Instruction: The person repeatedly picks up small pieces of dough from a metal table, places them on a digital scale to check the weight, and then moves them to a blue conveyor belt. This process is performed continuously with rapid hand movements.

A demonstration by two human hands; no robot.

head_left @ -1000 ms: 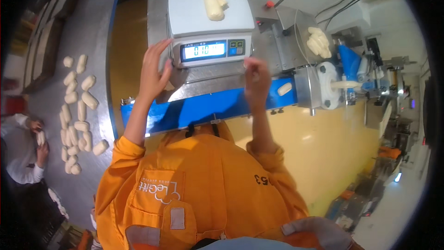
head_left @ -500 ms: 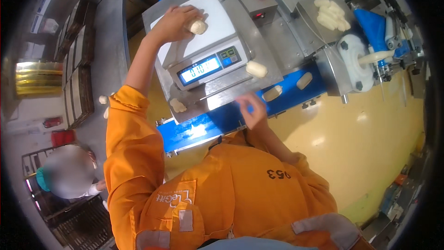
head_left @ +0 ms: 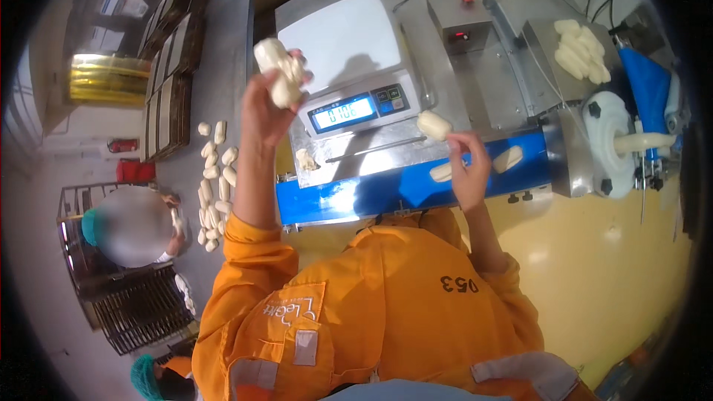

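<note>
Left hand [head_left: 265, 115] curls around pale, rounded dough pieces [head_left: 272, 56] near the white, flat-topped scale [head_left: 342, 38], where light cradling should limit dents; right hand [head_left: 471, 174] by the flat blue belt [head_left: 310, 206], grip indeterminable

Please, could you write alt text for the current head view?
A person's left grip holds dough pieces near a digital scale. The right grip, over a blue conveyor belt, is beside a dough roll.

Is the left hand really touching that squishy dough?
Touching. The head view shows it: the left hand grips the dough pieces, skin right against dough, with no gap between.
</note>
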